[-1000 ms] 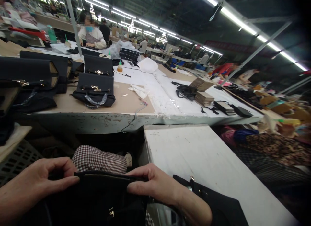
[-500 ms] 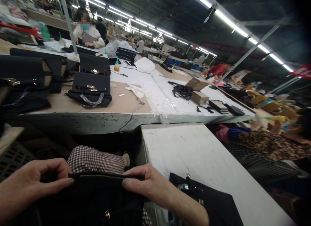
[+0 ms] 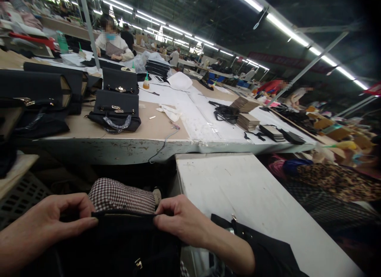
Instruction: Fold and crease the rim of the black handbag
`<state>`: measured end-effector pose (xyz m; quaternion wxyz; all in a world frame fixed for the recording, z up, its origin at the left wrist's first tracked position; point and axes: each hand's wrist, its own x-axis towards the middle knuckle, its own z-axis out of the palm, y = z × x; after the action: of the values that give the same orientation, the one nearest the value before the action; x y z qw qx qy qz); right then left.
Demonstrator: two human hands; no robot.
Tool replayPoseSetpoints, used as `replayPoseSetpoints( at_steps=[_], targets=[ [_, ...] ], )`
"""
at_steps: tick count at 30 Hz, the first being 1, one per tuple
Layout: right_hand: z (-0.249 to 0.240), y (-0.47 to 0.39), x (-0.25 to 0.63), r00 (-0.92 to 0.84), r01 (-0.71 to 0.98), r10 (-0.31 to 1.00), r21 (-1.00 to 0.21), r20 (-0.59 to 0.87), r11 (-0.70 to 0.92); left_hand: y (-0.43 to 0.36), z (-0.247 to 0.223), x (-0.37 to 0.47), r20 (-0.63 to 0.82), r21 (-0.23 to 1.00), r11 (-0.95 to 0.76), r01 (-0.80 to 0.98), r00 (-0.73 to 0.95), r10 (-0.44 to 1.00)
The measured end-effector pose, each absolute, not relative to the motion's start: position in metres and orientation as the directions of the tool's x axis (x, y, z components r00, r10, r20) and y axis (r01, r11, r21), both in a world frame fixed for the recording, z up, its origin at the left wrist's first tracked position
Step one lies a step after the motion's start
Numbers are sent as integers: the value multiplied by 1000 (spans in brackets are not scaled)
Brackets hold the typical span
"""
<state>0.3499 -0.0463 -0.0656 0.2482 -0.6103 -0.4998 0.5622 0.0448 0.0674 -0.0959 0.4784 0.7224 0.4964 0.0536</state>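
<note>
A black handbag point(image 3: 119, 241) lies over my lap, its upper edge stretched between both hands. My left hand point(image 3: 59, 219) pinches that edge at its left end, thumb on the near side. My right hand point(image 3: 181, 221) is closed on the other end, thumb and fingers pressed together. A small gold metal fitting point(image 3: 138, 263) shows on the near face of the bag. The bag's lower part runs out of view. To the right, beside my right forearm, another black handbag point(image 3: 262, 245) with gold fittings lies on the white side table.
The white side table point(image 3: 220, 177) meets a long workbench point(image 3: 139, 144). Several finished-looking black bags point(image 3: 116, 106) stand on its left. Stacked brown pieces point(image 3: 247, 121) and a glue bottle point(image 3: 146, 82) are farther along. A plastic crate point(image 3: 20, 197) is at left; a co-worker point(image 3: 336, 176) sits at right.
The whole view has shifted slightly, so things appear a little farther right. My right thumb and fingers have drawn closer together on the bag's edge; the left hand keeps its pinch.
</note>
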Motion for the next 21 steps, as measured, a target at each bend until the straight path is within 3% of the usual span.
replayPoseSetpoints(
  at_steps=[3, 6, 12, 16, 21],
  targets=[
    [-61, -41, 351, -180, 494, 913, -836, -367, -239, 68, -89, 46, -405, 773, -65, 632, 569, 716],
    [-52, -31, 353, -307, 554, 881, -821, -360, -142, 68, -84, 49, -419, 787, -37, 616, 577, 701],
    [-41, -2, 346, -599, 534, 691, -845, -406, -34, 66, -83, 53, -388, 801, -47, 597, 577, 718],
    [-46, 14, 332, -664, 520, 651, -853, -368, 48, 65, -82, 54, -379, 805, -47, 591, 575, 725],
    [-55, 24, 318, -693, 457, 641, -889, -330, 38, 64, -80, 53, -384, 809, -31, 588, 567, 729]
  ],
)
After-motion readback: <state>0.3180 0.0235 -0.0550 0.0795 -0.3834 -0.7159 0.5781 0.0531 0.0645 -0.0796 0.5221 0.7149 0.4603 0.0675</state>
